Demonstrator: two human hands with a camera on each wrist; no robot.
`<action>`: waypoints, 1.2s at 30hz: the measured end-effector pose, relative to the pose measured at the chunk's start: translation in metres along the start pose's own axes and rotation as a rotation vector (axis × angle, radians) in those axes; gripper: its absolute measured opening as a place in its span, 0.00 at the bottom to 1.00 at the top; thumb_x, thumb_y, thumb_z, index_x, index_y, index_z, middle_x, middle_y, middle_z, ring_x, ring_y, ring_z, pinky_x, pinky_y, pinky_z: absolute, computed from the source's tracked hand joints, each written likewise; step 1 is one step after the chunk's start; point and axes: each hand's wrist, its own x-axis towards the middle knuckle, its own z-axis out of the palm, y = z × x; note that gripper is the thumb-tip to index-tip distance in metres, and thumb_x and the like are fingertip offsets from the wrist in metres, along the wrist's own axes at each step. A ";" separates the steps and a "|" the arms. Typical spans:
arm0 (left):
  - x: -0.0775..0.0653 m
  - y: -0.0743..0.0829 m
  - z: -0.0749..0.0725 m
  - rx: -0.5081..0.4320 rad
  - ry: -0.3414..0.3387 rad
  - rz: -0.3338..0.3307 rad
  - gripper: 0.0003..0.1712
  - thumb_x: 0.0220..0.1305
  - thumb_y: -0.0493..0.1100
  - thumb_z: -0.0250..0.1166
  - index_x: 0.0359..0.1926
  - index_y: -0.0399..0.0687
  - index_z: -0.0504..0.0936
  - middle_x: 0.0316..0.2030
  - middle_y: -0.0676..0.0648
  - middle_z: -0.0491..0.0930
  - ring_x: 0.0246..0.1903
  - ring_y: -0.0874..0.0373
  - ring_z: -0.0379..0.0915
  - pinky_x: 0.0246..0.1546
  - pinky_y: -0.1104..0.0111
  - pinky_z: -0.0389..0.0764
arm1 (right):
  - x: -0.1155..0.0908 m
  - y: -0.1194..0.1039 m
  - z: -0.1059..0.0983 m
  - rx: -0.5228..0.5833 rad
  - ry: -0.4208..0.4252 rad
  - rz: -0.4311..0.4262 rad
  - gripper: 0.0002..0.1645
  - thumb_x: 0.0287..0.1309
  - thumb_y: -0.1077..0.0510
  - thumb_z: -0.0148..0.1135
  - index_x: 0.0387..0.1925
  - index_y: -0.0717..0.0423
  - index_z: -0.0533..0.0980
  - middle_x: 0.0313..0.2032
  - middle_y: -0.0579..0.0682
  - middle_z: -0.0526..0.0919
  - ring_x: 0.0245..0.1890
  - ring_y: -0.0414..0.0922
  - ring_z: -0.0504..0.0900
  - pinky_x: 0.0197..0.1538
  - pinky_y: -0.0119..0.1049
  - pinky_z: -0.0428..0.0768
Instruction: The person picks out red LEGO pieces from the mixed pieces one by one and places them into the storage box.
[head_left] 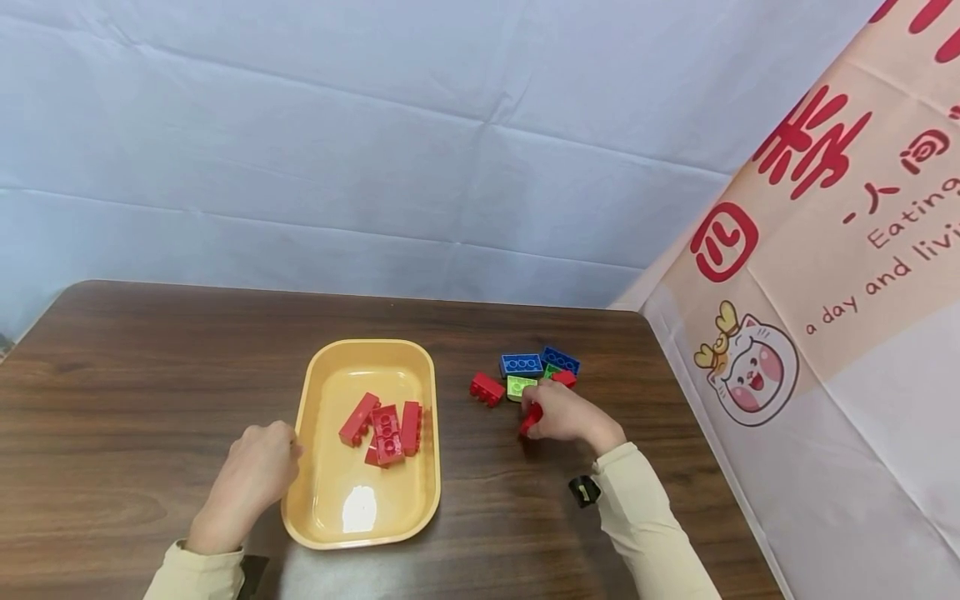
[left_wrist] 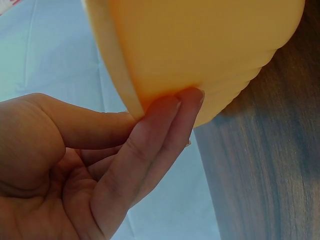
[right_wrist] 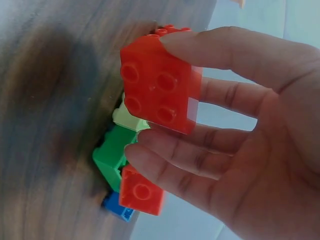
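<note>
My left hand (head_left: pixel 255 471) pinches the left rim of a yellow plastic tray (head_left: pixel 326 500); in the left wrist view the thumb and fingers meet at the tray's edge (left_wrist: pixel 200 45). Several red toy bricks (head_left: pixel 411 427) lie loosely inside the tray. To the right of it, my right hand (head_left: pixel 564 412) holds a red toy brick (head_left: pixel 531 419) between thumb and fingers. Up close in the right wrist view, studs show on the held brick (right_wrist: pixel 150 82). Just behind that hand is a light green brick (head_left: pixel 520 386), partly covered by the fingers.
Beyond the right hand sit a red brick (head_left: pixel 487 389), two blue bricks (head_left: pixel 521 365), a green brick (right_wrist: pixel 112 155) and another red brick (head_left: pixel 565 378), close together. All rest on a dark wooden table (head_left: pixel 187 358). Pale cloth (head_left: pixel 300 150) hangs behind, and a printed banner (head_left: pixel 825 333) on the right.
</note>
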 end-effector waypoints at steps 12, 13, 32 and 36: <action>0.001 0.001 0.000 0.008 0.005 0.004 0.08 0.53 0.32 0.56 0.20 0.38 0.76 0.14 0.48 0.68 0.17 0.51 0.64 0.18 0.58 0.70 | -0.002 -0.003 -0.019 -0.066 0.017 -0.011 0.20 0.42 0.60 0.66 0.40 0.61 0.73 0.37 0.55 0.73 0.35 0.48 0.68 0.37 0.42 0.75; 0.001 0.001 0.000 0.010 0.006 0.005 0.08 0.53 0.32 0.56 0.20 0.38 0.76 0.14 0.48 0.68 0.17 0.52 0.64 0.18 0.58 0.70 | -0.002 -0.003 -0.021 -0.067 0.017 -0.009 0.20 0.42 0.60 0.66 0.40 0.62 0.73 0.37 0.56 0.73 0.34 0.48 0.68 0.37 0.42 0.74; 0.000 0.001 0.000 0.017 0.007 0.007 0.08 0.53 0.32 0.56 0.19 0.38 0.76 0.13 0.48 0.67 0.17 0.52 0.63 0.17 0.59 0.69 | -0.005 -0.009 -0.041 -0.099 0.033 -0.028 0.22 0.42 0.61 0.66 0.42 0.63 0.73 0.36 0.56 0.72 0.35 0.49 0.68 0.36 0.42 0.76; 0.000 0.001 0.000 0.018 0.008 0.006 0.08 0.53 0.32 0.56 0.20 0.37 0.76 0.13 0.48 0.68 0.17 0.52 0.64 0.18 0.58 0.70 | -0.005 -0.011 -0.044 -0.105 0.033 -0.025 0.22 0.42 0.60 0.66 0.42 0.63 0.73 0.37 0.57 0.72 0.36 0.50 0.68 0.38 0.43 0.76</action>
